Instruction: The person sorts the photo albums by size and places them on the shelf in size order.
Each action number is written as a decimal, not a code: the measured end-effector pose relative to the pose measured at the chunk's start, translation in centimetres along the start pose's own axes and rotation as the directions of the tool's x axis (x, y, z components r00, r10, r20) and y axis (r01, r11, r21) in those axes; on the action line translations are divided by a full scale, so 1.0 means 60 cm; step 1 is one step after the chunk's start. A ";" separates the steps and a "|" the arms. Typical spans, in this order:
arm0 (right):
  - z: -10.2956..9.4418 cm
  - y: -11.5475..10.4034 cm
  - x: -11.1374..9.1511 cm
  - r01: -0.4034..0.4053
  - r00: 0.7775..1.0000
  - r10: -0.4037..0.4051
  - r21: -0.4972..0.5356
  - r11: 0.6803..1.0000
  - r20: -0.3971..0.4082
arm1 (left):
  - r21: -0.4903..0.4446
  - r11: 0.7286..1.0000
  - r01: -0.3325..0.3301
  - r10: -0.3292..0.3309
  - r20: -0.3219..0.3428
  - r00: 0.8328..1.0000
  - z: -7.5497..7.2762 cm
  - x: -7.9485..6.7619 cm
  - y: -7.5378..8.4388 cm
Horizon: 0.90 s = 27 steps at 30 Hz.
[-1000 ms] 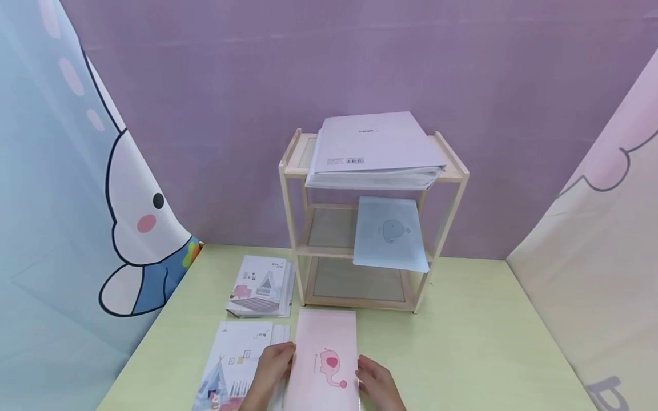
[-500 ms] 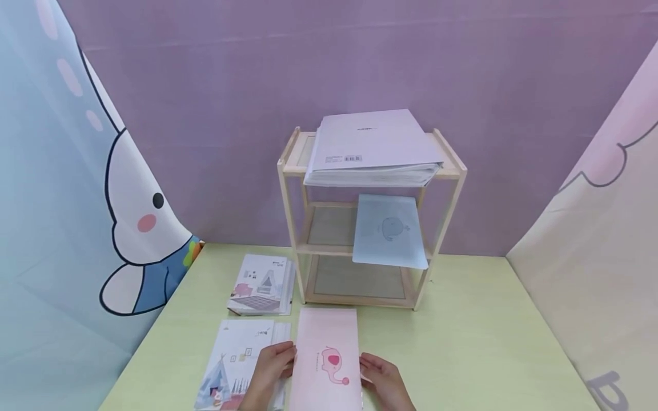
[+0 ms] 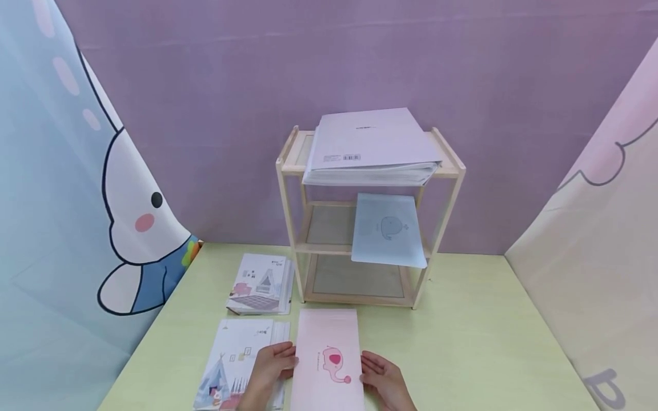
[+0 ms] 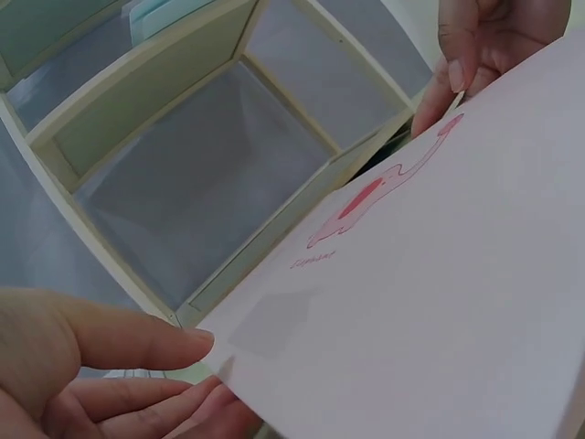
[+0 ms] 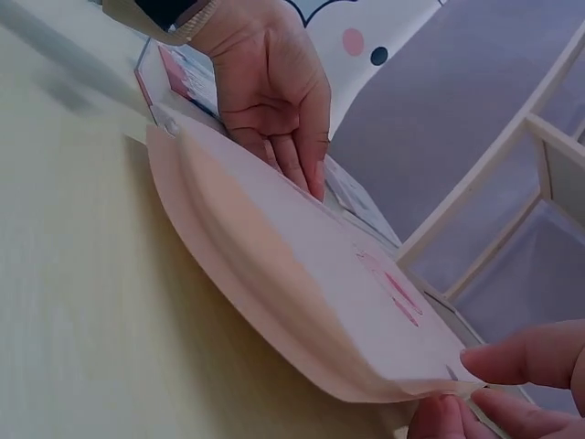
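A thin pink notebook (image 3: 329,337) with an elephant drawing lies between both hands, just in front of the shelf. My left hand (image 3: 268,368) pinches its left edge, thumb on top and fingers beneath in the left wrist view. On the opposite edge, my right hand (image 3: 384,378) pinches it near a corner, seen closely in the right wrist view. There the notebook's near side (image 5: 265,283) bows, showing layered pages, and its lower edge stays close over the table. In the head view its bottom part runs out of frame.
A wooden shelf (image 3: 354,249) with three levels stands behind. A thick white binder (image 3: 375,137) lies on top; a blue whale notebook (image 3: 388,231) juts from the middle level. Two picture-covered books, one rear (image 3: 259,282) and one front (image 3: 233,354), lie left on the green table (image 3: 473,337).
The notebook and my right hand have shifted slightly to the right. My left hand stays at the left edge, and both hands keep their pinch. The shelf items stay put.
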State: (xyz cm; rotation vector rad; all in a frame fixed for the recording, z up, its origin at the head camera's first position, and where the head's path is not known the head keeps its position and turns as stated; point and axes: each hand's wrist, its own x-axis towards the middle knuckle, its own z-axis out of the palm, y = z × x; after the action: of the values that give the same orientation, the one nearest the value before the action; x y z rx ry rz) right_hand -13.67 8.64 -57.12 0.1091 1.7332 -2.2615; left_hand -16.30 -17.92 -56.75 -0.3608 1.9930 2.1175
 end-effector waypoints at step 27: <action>-0.005 -0.009 -0.004 -0.097 0.995 0.096 0.118 0.988 0.010 | -0.120 0.993 0.011 0.002 0.109 0.994 -0.017 0.004 -0.001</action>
State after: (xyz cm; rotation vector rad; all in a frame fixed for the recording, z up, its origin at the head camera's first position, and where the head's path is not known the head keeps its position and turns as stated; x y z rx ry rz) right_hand -13.64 9.12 -56.65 0.2077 1.5561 -2.2907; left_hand -16.46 -18.95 -56.92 -0.2633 1.8089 2.2104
